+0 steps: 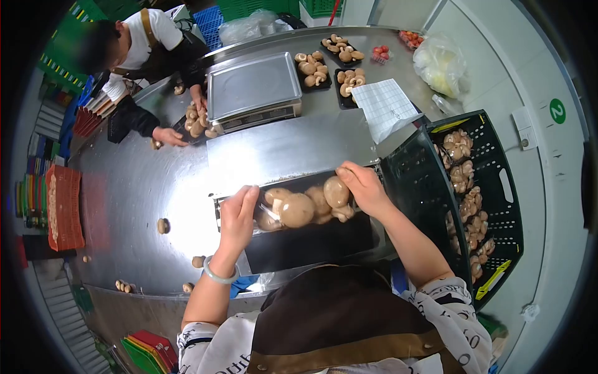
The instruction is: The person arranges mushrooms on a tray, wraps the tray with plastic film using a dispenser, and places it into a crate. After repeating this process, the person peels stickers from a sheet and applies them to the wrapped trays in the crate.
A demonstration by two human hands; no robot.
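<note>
as the two hands met over the steel table, we saw them hold a black tray of mushrooms between them, close before the body. the left hand was half closed round the tray's left end, fingers over the rim. the right hand gripped the right end with bent fingers. a black crate stood just to the right, a scale farther back.
</note>
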